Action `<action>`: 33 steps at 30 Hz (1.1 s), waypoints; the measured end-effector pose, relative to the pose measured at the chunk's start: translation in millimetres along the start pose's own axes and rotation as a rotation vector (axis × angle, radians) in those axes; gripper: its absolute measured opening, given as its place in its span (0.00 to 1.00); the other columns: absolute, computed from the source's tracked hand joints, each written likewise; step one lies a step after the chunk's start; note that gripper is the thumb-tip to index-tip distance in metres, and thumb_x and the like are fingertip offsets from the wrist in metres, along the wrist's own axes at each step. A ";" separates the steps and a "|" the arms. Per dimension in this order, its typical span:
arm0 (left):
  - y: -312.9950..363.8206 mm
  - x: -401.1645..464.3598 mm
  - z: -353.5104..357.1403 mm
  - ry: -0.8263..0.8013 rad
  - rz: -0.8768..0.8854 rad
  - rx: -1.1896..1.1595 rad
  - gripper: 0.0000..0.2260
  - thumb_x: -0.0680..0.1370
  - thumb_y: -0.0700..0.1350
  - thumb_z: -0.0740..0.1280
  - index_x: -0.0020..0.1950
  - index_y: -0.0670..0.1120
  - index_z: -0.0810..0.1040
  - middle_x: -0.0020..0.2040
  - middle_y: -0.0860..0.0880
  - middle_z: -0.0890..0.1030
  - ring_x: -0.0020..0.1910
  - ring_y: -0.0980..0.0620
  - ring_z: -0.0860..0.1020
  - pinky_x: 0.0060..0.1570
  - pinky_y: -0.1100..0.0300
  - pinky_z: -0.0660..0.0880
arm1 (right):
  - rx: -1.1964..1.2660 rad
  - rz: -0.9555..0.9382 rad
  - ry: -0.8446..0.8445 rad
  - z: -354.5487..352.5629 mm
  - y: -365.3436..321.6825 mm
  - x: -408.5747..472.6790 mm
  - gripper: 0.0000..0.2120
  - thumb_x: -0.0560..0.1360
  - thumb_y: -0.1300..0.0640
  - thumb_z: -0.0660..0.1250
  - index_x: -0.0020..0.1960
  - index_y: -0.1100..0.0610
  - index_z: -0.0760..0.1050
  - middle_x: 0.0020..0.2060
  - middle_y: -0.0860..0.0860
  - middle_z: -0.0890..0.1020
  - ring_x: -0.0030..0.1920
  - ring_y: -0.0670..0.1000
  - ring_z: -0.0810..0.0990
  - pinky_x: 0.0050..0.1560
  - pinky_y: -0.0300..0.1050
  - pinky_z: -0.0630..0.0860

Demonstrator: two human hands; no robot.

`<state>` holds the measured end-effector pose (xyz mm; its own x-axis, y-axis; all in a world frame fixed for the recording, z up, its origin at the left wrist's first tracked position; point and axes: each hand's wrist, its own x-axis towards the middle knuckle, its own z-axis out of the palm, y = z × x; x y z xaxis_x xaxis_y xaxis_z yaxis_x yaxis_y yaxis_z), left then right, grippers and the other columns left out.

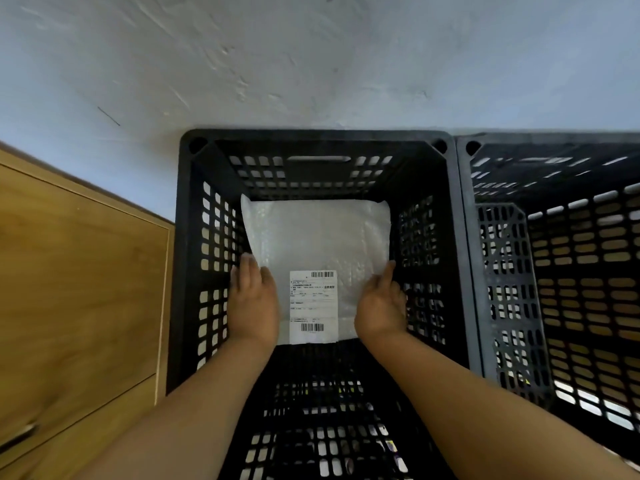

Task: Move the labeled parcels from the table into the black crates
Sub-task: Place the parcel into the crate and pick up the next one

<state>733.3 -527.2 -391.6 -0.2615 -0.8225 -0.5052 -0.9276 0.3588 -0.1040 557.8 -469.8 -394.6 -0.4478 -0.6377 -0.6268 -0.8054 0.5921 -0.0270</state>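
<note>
Two black crates stand side by side against a pale, rough-plastered wall (277, 64), seen from the head camera looking down: the nearer black crate (194, 237) sits in the middle of the view, and a second crate (554, 237) touches it on the right. Light wooden furniture (79, 289) fills the left side, just beside the middle crate. Inside that crate, a white bubble-wrap parcel (318, 237) is held between both hands, its face turned up toward the camera. Its long axis runs from the person toward the wall, with the white shipping label (313, 306) at the near end, barcodes at the label's top and bottom. The left hand (254, 299) holds the parcel's left edge, thumb lying on the top face and the other fingers hidden below it. The right hand (381, 306) cups the right edge with its fingers curled beneath. Whether the parcel touches the crate floor cannot be told.
</note>
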 end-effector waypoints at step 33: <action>0.8 -33.9 -75.7 -0.182 0.248 0.101 0.38 0.76 0.43 0.64 0.78 0.50 0.43 0.77 0.41 0.51 0.76 0.44 0.54 0.73 0.50 0.53 | -0.317 -0.363 0.047 -71.7 3.1 -59.6 0.42 0.73 0.56 0.66 0.77 0.61 0.43 0.74 0.63 0.55 0.74 0.61 0.52 0.75 0.59 0.44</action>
<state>721.2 -532.4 -309.7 -0.4160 -0.6153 -0.6696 -0.8079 0.5881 -0.0384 554.2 -465.3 -301.4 -0.1265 -0.8010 -0.5851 -0.9884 0.1519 0.0058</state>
